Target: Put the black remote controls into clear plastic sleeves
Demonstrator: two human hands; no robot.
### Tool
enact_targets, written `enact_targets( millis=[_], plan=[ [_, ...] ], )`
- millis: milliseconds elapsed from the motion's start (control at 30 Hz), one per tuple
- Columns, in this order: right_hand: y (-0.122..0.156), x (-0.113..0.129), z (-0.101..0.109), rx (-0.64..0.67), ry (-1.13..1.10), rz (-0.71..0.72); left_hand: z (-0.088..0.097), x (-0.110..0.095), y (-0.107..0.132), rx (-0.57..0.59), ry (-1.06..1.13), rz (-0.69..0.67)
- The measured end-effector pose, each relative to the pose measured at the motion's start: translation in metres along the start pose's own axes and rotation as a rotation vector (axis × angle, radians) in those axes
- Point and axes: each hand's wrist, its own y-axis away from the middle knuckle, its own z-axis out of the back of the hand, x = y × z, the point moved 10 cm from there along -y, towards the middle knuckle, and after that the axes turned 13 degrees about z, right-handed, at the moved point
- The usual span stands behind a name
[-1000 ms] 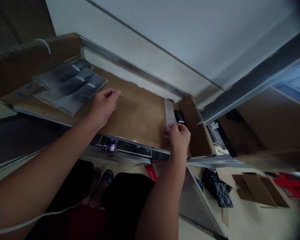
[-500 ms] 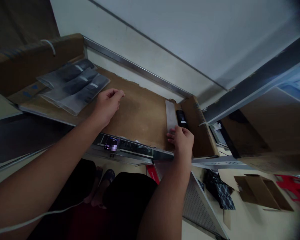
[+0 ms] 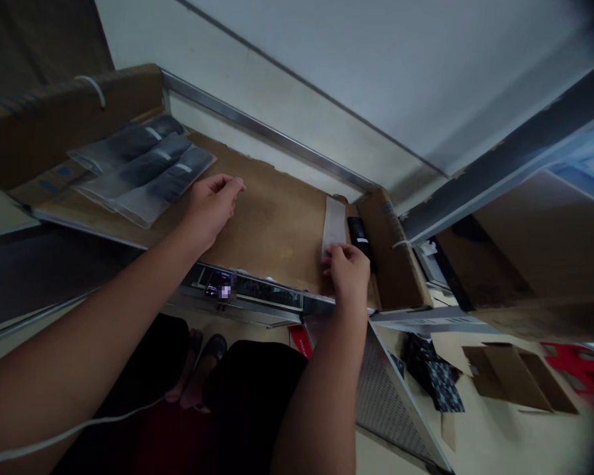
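Observation:
My right hand point(image 3: 347, 272) pinches the near end of a pale flat strip-shaped bag point(image 3: 333, 223) that lies on the brown cardboard-covered table point(image 3: 277, 224). A small black device point(image 3: 360, 235) lies just right of the strip, inside an open cardboard box point(image 3: 395, 257). My left hand point(image 3: 210, 206) rests on the cardboard at centre left, fingers loosely curled and holding nothing. A fanned pile of grey plastic bags point(image 3: 143, 170) lies to its left.
A long cardboard box point(image 3: 54, 119) stands along the far left. A phone point(image 3: 218, 285) sits on the table's metal front rail. Below right on the floor are a folded carton point(image 3: 515, 376), a patterned dark bag point(image 3: 433, 379) and something red point(image 3: 579, 373).
My right hand has shifted a little left with the strip's near end, swinging the strip away from the black device. My left hand has barely moved.

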Motion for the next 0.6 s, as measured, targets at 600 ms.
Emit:
enact_targets(
  millis=[600],
  plan=[
    [0.055, 0.094, -0.144, 0.34, -0.428, 0.161, -0.001, 0.001, -0.001, 0.014, -0.007, 0.006]
  ],
)
